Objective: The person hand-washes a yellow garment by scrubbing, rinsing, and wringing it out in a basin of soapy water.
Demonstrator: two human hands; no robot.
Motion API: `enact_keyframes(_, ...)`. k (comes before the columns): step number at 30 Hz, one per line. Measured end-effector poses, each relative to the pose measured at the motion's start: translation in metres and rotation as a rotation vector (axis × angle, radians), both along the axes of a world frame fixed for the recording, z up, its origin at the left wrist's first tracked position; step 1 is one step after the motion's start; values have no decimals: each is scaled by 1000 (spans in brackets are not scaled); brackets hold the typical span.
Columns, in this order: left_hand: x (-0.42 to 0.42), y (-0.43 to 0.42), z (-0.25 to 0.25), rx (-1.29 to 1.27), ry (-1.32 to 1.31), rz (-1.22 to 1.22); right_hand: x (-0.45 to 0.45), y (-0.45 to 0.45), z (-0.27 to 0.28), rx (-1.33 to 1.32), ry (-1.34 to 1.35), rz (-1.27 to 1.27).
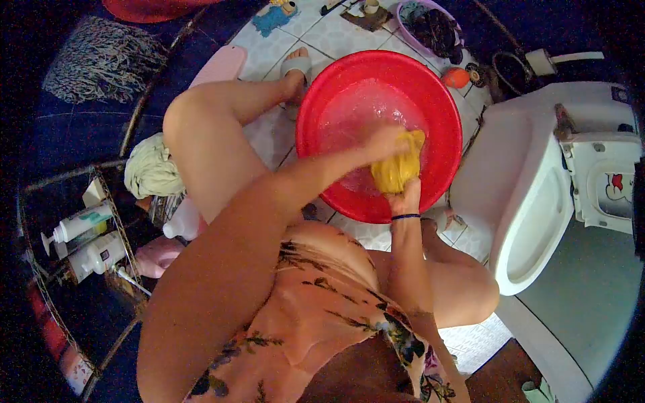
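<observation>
A yellow cloth (396, 171) is bunched up over the red basin (306, 158), which holds sudsy water (366, 107). My right hand (405, 193), with a dark band at the wrist, grips the cloth from below, and the cloth covers most of its fingers. Against the cloth's upper left side is my left hand (384, 144). Motion smears its fingers, so their grip on the cloth is unclear.
A toilet (537, 228) stands close on the right. Bottles (84, 221) fill a rack at left, near a pale cloth bundle (153, 168). Beyond the basin are a purple-rimmed tub (410, 33) and an orange object (457, 78). A mop head (101, 60) hangs upper left.
</observation>
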State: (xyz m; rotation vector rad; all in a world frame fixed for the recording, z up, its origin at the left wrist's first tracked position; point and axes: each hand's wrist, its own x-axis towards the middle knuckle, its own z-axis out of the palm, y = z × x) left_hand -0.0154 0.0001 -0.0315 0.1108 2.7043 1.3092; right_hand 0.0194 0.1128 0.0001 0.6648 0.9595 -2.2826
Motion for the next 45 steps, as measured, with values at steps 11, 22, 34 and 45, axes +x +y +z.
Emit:
enact_keyframes(11,48,52,17,198,326,-84,13,12,-76,895,209,-187)
enact_keyframes(22,2,-122,-30,-351,-82,184,-5,39,-67,537,327,270)
enact_keyframes(34,54,9,-63,387,31,-24,-7,29,-26,193,-231,301)
enact_keyframes(45,30,44,-2,176,185,-266,8,16,-17,183,-36,-47)
